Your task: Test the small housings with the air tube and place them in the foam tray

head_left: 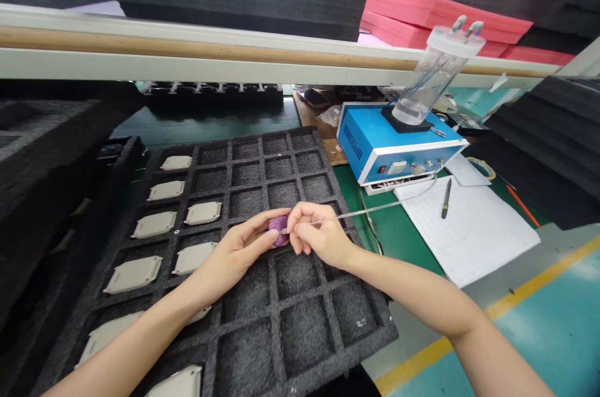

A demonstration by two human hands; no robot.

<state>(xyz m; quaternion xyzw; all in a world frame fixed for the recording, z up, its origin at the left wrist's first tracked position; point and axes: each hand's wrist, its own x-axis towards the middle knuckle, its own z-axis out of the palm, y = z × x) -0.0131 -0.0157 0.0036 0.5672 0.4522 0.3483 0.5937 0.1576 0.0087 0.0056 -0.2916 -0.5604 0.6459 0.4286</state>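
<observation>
1. Purple moulded part (279,230): I have it above the middle of the black foam tray (275,322), between my two hands.
2. My left hand (241,244) grips it between thumb and fingers; my right hand (319,231) pinches the end of a clear tube (370,209), its tip at the part's face. Whether the tip touches or enters, I cannot tell.
3. To do this well, I judge, I should keep my left grip firm but light, hold the tip square to the face, and leave the tube slack enough not to tug.
4. The tube leads back to a blue bench unit (370,147) bearing a clear cylinder (424,87).
5. Beige plates (154,225) lie in compartments on the tray's left side.
6. On the green table (403,241), a pen (446,198) lies on paper sheets (469,247).
7. Above runs a shelf (234,62) with black and pink foam (440,12); below right, a yellow stripe (539,287) crosses the floor (553,316).
</observation>
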